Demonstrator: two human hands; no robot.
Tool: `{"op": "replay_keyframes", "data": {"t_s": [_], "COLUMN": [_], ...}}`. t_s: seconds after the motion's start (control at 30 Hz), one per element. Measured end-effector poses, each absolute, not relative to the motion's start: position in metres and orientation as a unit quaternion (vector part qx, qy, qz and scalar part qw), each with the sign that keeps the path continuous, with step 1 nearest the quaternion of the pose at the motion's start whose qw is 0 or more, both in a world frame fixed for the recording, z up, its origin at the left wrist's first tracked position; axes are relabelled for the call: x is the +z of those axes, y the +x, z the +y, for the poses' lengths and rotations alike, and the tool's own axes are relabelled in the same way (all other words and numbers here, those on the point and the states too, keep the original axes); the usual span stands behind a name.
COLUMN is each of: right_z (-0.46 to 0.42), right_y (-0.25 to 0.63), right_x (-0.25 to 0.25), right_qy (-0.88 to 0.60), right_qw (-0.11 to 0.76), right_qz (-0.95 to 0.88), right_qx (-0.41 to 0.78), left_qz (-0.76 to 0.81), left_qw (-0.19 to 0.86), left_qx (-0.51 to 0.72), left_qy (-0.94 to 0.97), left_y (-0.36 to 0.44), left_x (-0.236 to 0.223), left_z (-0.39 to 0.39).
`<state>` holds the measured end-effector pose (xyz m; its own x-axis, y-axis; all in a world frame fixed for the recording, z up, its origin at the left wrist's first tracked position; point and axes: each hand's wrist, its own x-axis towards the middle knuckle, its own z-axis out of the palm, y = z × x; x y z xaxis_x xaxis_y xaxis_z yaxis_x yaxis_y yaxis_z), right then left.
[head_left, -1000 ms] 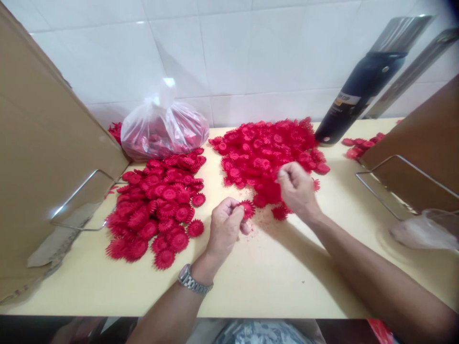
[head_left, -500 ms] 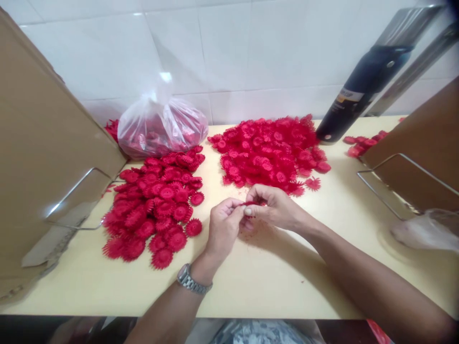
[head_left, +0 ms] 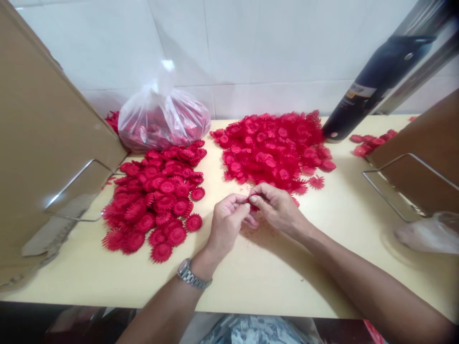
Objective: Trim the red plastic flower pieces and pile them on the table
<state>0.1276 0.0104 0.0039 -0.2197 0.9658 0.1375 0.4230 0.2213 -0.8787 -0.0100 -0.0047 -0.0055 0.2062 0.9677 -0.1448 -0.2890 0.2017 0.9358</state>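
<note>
Left hand (head_left: 229, 217) and right hand (head_left: 274, 205) meet — fingertip grip narrow, pinching a mostly hidden red piece (head_left: 254, 206)

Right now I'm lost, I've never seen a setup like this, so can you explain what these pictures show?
There's no machine: these are a person's bare hands. Every picture comes from one camera worn on the head, looking forward and down. The left hand and right hand meet over the pale tabletop, pinching a small red piece, mostly hidden by fingers. Two heaps of red, fringed rosettes lie there, a left heap and a right heap. Behind the left one sits a translucent plastic bag with red contents; beside the right one stands a dark blue bottle.
</note>
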Motion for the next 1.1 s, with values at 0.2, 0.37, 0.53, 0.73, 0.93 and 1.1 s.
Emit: {"op": "replay_keyframes", "data": {"t_s": [0.2,0.37,0.53,0.73,0.93,1.1], "right_z": [0.011,0.010,0.012,0.011,0.012,0.014], "right_y": [0.123,0.127,0.133,0.129,0.120,0.119], "right_x": [0.001,0.003,0.005,0.002,0.000,0.000], "right_qy": [-0.523,-0.480,-0.499,-0.436,-0.420,-0.410], "right_qw": [0.377,0.388,0.407,0.411,0.407,0.414], "right_qz": [-0.685,-0.684,-0.682,-0.776,-0.800,-0.809], "right_qx": [0.339,0.389,0.347,0.199,0.129,0.083], "left_qz": [0.412,0.434,0.453,0.469,0.457,0.478], "left_qw": [0.669,0.623,0.564,0.534,0.451,0.430], "left_qx": [0.469,0.482,0.503,0.426,0.453,0.438], "left_qy": [0.403,0.437,0.472,0.560,0.619,0.629], "left_y": [-0.007,-0.010,-0.013,-0.013,-0.010,-0.008], "left_x": [-0.009,-0.012,-0.012,-0.008,-0.004,-0.006], "left_z": [-0.004,-0.001,-0.001,-0.004,-0.007,-0.008]}}
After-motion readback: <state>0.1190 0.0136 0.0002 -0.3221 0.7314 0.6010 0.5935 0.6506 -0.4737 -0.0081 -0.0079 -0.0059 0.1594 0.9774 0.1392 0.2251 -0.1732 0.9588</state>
